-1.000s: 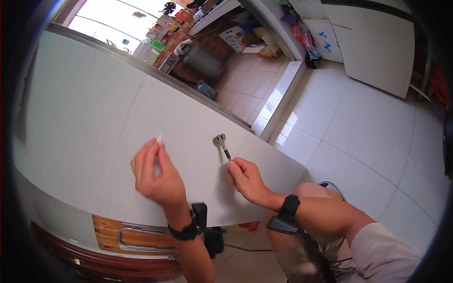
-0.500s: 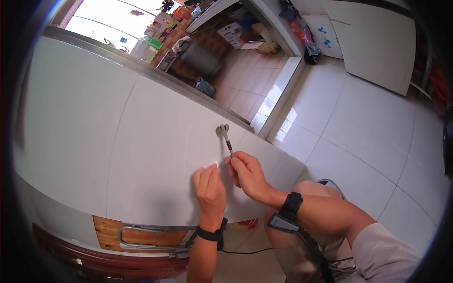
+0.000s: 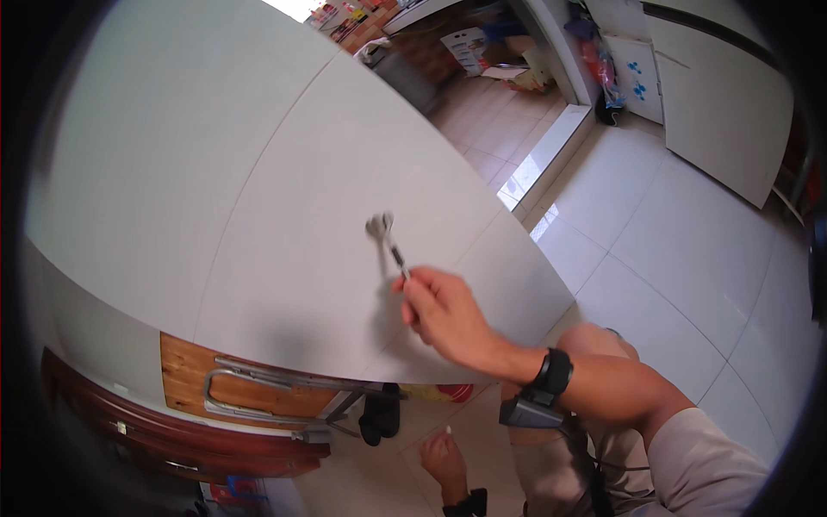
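Observation:
My right hand (image 3: pixel 444 310) is closed round the thin shaft of a small metal tool (image 3: pixel 396 254) with a dark banded neck and a clawed, fork-like head. The head points away from me over a broad white surface (image 3: pixel 284 198) with thin seams; its shadow falls beside it, and I cannot tell whether it touches. Low in the view, beyond the near edge of that surface, my left hand (image 3: pixel 444 461) is closed, with a small white piece (image 3: pixel 448 429) showing at its fingertips. What that piece is cannot be made out.
Below the surface's near edge are a wooden panel with a bent metal tube frame (image 3: pixel 258 392), dark red drawers (image 3: pixel 172 439) and a black object (image 3: pixel 379 415). My bent legs are at the lower right. A raised doorway sill (image 3: pixel 547 159) and white cabinet (image 3: pixel 724 112) lie beyond.
My left hand has drawn back from beside the tool, down towards me, with the white piece. My right hand still grips the tool. The whole view has shifted.

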`<state>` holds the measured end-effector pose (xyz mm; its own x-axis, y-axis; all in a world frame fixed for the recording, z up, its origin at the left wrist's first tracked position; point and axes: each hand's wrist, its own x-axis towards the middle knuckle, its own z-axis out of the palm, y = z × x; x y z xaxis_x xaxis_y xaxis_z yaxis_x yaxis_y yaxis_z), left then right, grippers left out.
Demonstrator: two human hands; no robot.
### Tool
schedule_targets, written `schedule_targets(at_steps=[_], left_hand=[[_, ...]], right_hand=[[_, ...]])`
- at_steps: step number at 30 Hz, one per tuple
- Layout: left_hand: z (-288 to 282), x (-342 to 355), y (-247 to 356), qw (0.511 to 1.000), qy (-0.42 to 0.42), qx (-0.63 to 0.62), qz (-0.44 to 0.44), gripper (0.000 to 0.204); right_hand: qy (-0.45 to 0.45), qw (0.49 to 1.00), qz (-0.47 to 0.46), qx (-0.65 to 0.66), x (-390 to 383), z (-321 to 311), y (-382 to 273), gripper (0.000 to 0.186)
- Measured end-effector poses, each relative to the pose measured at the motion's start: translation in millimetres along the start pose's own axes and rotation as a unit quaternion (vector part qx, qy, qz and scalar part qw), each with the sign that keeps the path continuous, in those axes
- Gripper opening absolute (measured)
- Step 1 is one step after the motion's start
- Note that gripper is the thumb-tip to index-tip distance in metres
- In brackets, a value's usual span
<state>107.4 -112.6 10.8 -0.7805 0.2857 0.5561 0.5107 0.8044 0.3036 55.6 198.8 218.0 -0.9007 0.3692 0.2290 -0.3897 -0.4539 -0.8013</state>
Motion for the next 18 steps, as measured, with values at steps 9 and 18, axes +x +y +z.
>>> schedule_targets(at_steps=[9,18], left_hand=[[-27.3,-139.7,-15.8,0.957,0.049,-0.061,-0.278,0.014],[0.5,-132.9,-29.9,0.948,0.126,-0.116,-0.267,0.009]], right_hand=[[-0.054,0.994,0.002,-0.097,-29.1,25.8,53.2,0.03],[-0.058,0.997,0.051,-0.016,-22.6,59.9,26.2,0.03]])
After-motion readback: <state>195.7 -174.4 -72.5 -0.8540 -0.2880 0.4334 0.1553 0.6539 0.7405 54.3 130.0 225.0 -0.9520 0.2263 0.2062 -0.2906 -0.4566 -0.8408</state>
